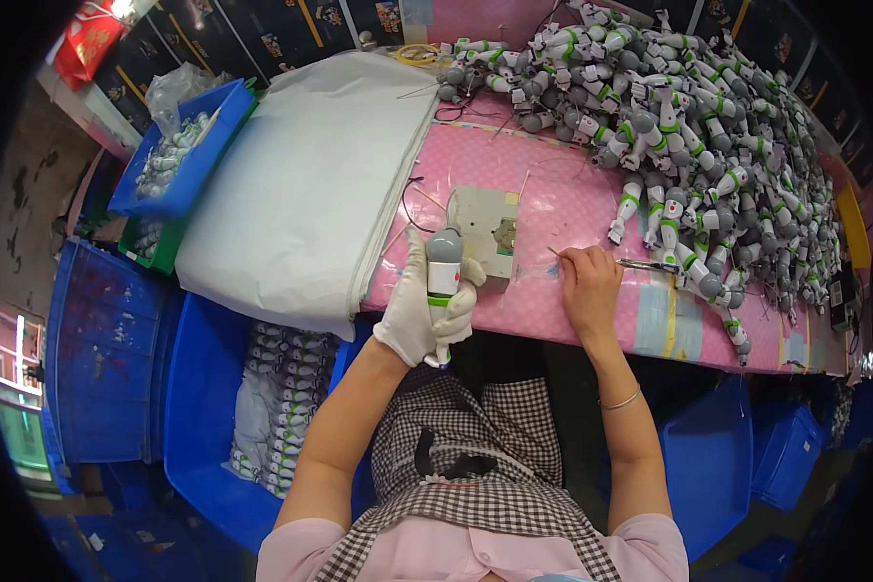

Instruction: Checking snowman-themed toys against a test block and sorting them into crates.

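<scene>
My left hand [409, 312], in a white glove, is wrapped round a small toy figure [443, 277] with a grey ball-shaped top, white body and green band. The toy stands upright in the grip, its lower end poking out below the fingers. Bare and curled, my right hand [594, 296] rests at the pink table covering. Its fingertips pinch a thin wooden stick [553, 251], most of which is hidden. Just right of that hand lies a slim dark metallic tool [645, 264]. Between the hands and farther back sits a flat grey-beige plate [477, 215] with a small cut-out.
A large heap of similar toys [669, 126] covers the table's right and back. White sheeting [306, 184] drapes the left side. A blue bin [189, 407] below holds rows of toys; another blue crate [179, 179] stands far left.
</scene>
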Available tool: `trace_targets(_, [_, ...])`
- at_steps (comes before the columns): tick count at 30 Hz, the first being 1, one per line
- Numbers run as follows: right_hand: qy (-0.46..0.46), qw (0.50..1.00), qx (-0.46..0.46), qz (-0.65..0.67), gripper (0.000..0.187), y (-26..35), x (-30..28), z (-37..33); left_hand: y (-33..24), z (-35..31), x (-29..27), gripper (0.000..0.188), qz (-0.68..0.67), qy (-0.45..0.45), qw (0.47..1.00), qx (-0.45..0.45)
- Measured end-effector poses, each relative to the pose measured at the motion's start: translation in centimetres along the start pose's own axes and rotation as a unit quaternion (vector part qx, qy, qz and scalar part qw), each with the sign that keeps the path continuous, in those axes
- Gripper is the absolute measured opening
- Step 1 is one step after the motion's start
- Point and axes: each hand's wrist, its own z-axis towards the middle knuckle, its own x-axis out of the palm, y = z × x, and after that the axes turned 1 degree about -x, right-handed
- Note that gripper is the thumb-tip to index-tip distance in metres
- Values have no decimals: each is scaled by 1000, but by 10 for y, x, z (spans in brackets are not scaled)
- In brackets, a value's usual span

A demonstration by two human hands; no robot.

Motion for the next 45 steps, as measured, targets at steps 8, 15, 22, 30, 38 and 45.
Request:
trace_targets(8, [-5, 976, 84, 203, 17, 35, -24, 8, 12, 2, -3, 98, -275, 229, 928, -100])
trace_targets(15, [156, 497, 422, 742, 31, 59, -24, 40, 45, 15, -12, 94, -400, 307, 843, -189])
trace_targets(22, [46, 521, 442, 729, 25, 59, -28, 41, 47, 2, -9, 79, -234, 110, 954, -154])
trace_targets(30, [160, 616, 408, 655, 20, 33, -24, 36, 54, -18, 5, 43, 129, -104, 985, -44])
trace_targets(38, [79, 905, 157, 388, 11, 41, -2, 35, 31, -8, 10, 29, 235, -173, 956, 29])
trace_targets(45, [113, 953, 125, 252, 12, 43, 0, 42, 17, 4, 11, 33, 183, -171, 967, 49])
